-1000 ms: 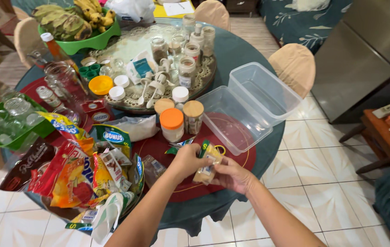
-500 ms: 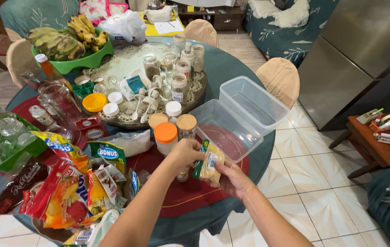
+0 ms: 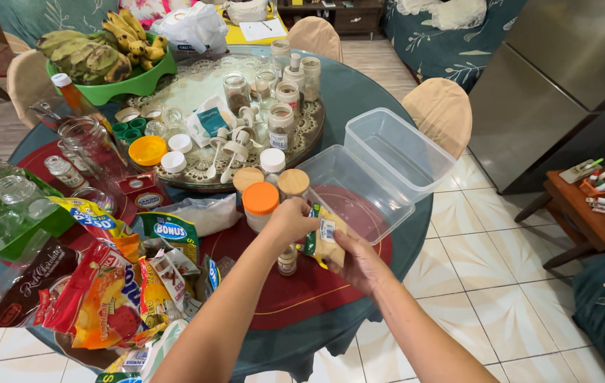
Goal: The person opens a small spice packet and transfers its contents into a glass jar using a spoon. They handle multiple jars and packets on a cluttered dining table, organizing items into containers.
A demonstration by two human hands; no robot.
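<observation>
Both my hands hold a small clear packet [image 3: 326, 241] of tan powder with a green top edge, just above a red placemat [image 3: 302, 294]. My left hand [image 3: 289, 221] pinches the packet's upper left corner. My right hand [image 3: 360, 264] cups it from below and the right. A small glass jar [image 3: 287, 261] stands on the mat under my left wrist. Just beyond my hands stand an orange-lidded jar [image 3: 260, 206] and two jars with wooden lids [image 3: 293, 184].
Two clear plastic tubs [image 3: 370, 177] lie to the right on the round table. Snack and spice packets [image 3: 118, 276] pile at the left. A green tray of glass jars [image 3: 4, 213], a turntable with spice jars [image 3: 274, 113] and a bowl of bananas [image 3: 103, 60] lie farther back.
My hands lifted the packet slightly up and away from the table's edge, uncovering the small jar beneath. The camera view shifted a little.
</observation>
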